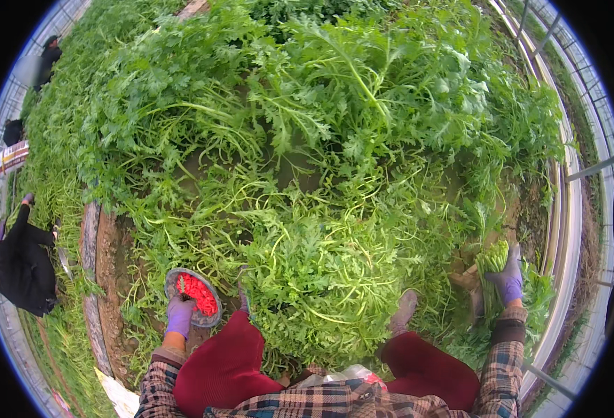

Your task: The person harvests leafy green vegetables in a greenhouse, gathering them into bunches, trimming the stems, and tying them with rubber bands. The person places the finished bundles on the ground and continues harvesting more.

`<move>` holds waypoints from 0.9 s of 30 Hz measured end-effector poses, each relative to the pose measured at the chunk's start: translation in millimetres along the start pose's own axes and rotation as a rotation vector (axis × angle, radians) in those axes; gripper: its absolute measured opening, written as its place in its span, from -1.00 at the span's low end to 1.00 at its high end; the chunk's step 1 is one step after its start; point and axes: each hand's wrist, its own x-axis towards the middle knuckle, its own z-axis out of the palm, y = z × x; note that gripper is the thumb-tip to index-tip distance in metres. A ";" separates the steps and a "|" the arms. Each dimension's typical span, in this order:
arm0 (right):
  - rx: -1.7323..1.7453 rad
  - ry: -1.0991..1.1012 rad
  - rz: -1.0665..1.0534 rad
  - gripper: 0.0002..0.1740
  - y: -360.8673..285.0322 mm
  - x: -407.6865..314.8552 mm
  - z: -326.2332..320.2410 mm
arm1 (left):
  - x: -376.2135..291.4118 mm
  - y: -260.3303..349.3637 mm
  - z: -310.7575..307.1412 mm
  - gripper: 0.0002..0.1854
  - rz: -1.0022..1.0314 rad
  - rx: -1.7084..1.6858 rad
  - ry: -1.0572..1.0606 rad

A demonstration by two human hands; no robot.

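Observation:
My left hand [179, 316], in a purple glove, reaches over the near-left rim of a grey bowl [209, 320]. The bowl holds many small red strips [198, 293], and the fingertips are at them. Whether a strip is pinched there is hidden. On the far right, my right hand [506, 277], gloved in the same purple, grips a bunch of leafy greens [493, 261]. The cut stem ends point up and away from me, and the leaves hang below. Between my knees lies a heap of loose greens [317, 282] with lobed leaves.
Tall standing greens [338, 78] fill the ground ahead. A wooden block [463, 279] sits left of my right hand. A long board [91, 287] edges the bed at left. Pale rails [573, 209] run along the right. A person in dark clothes [22, 261] bends at far left.

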 end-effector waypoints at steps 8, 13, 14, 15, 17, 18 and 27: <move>-0.634 0.056 0.197 0.13 -71.0 -15.8 1.6 | 18.1 198.7 -48.1 -0.79 0.293 -0.083 -0.183; -0.661 0.101 0.206 -0.02 -79.9 -21.2 1.4 | -71.8 405.9 49.3 -0.94 0.777 -0.096 -0.620; -0.662 0.112 0.180 -0.10 -81.0 -23.5 0.8 | -96.1 441.5 80.8 -0.93 0.817 -0.120 -0.755; -0.645 0.142 0.126 -0.18 -82.0 -25.3 0.1 | -122.5 472.0 113.7 -0.93 0.952 -0.080 -0.796; -0.620 0.167 0.113 -0.20 -82.7 -26.1 -0.8 | -172.8 529.5 186.8 -0.87 0.997 -0.164 -0.960; -0.608 0.174 0.127 -0.20 -82.2 -26.1 -0.5 | -196.3 554.0 223.6 -0.85 1.034 -0.197 -1.019; -0.681 0.266 0.019 -0.22 -61.8 -23.8 8.8 | -277.0 624.5 409.5 -0.57 1.068 -0.085 -1.163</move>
